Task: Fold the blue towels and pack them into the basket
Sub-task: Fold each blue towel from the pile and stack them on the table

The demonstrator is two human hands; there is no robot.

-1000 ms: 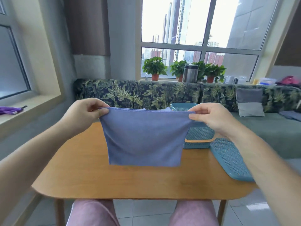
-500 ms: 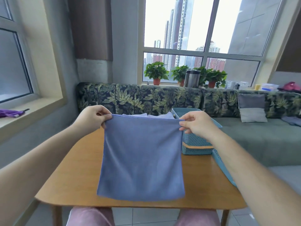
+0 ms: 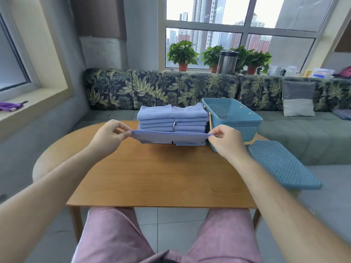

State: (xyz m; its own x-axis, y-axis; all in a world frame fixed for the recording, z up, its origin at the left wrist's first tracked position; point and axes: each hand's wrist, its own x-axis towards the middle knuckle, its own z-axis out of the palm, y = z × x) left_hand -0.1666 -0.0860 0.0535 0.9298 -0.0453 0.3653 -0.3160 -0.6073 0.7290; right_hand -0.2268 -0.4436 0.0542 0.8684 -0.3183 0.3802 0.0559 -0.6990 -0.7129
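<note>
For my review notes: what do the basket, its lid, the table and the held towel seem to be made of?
Basket and lid: probably moulded plastic, matte teal, with a uniform perforated weave pattern. Table: wood or wood veneer, smooth satin, visible grain. Towel: soft blue cloth, possibly microfibre; thin and limp where it hangs from the fingers.

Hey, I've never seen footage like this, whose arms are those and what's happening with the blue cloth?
No machine here: a person wears a camera on the head, so you look down along their own arms. The left hand and right hand each pinch an end of a blue towel, stretched between them above the wooden table. Behind it sit two stacks of folded blue towels. To the right stands an open teal basket, its lid lying beside it.
</note>
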